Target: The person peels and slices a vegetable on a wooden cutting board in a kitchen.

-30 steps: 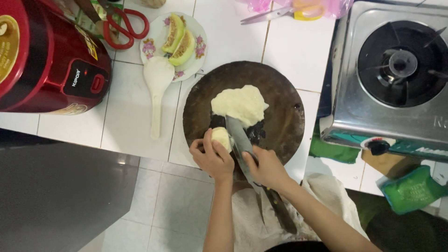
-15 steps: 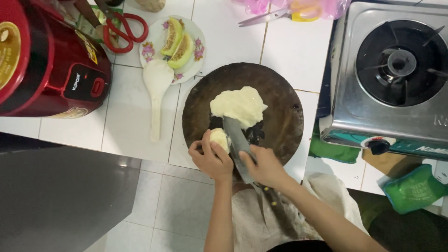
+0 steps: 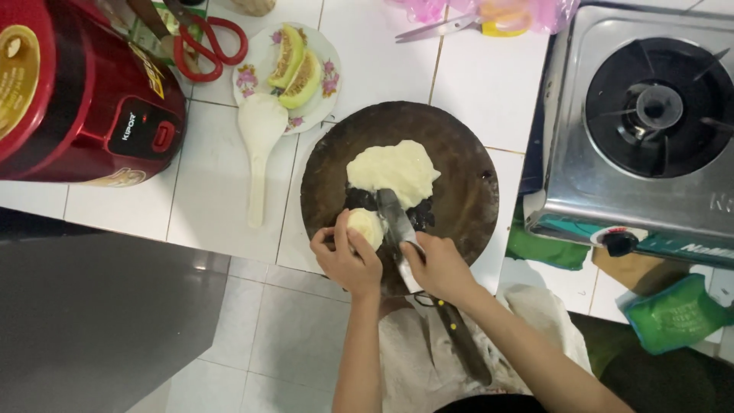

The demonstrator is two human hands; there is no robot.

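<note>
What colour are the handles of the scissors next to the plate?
Red. The scissors lie beside the flowered plate, seen clearly in the head view.

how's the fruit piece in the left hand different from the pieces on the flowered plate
The piece in the left hand is pale cream and rounded, lying on the dark round board. The pieces on the flowered plate are curved wedges with greenish rind and an orange-tinted hollow, untouched. The held piece is beside the knife; the wedges are not.
</note>
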